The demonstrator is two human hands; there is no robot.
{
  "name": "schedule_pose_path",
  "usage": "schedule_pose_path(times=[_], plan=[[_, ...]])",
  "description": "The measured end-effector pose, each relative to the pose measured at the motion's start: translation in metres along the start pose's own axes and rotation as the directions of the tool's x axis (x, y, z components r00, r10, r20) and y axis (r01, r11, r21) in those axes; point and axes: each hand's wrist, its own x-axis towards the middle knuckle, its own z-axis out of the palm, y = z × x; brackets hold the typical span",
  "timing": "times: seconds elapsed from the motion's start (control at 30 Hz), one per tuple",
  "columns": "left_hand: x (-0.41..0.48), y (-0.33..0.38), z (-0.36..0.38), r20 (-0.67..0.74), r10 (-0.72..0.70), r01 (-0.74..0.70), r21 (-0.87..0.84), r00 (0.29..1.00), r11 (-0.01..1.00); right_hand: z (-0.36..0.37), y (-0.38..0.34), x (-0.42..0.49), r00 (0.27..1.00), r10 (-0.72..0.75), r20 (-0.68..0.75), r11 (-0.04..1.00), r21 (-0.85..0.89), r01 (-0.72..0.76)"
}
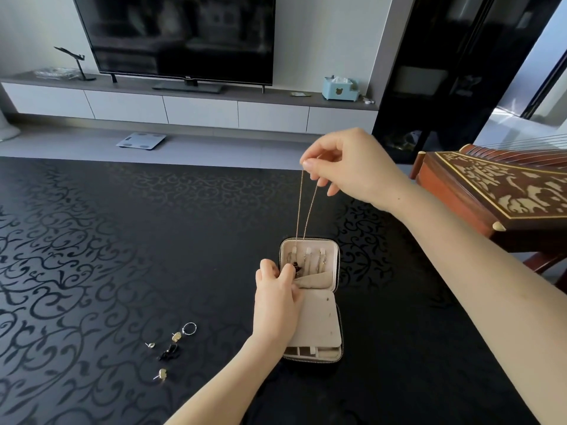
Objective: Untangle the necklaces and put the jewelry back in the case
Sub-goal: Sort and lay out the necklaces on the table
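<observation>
Black patterned table [122,240] w/ open beige case [322,323], thin gold necklace [299,210] above

case [319,320] open, flat | necklace [299,210] hanging into lid | earrings [176,336] loose left

Both arms are bare along their whole visible length. The left forearm [221,381] enters from the 6 o'clock edge and ends in a left hand [276,299] with bare fingers and wrist. The right forearm [478,265] enters from 4 o'clock. A small dark spot [399,198] marks the wrist beside the right hand [346,162], whose nails are short and plain.
</observation>
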Motion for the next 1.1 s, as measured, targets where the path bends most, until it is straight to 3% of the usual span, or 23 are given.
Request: schedule_pose_path(times=[0.33,0.67,1.1], plan=[[-0.001,0.003,-0.001,0.008,-0.013,0.013,-0.004,1.0,1.0,-0.01,-0.008,-0.003,1.0,-0.019,0.019,1.0,0.011,0.019],[-0.005,0.0,0.0,-0.028,0.019,-0.017,0.055,0.999,0.998,0.004,0.012,-0.007,0.998,0.041,0.053,0.991,-0.128,-0.034],[-0.001,-0.006,0.008,-0.031,0.039,-0.036,0.1,0.999,0.994,0.006,0.002,-0.005,0.999,0.004,0.05,0.995,-0.097,0.001]])
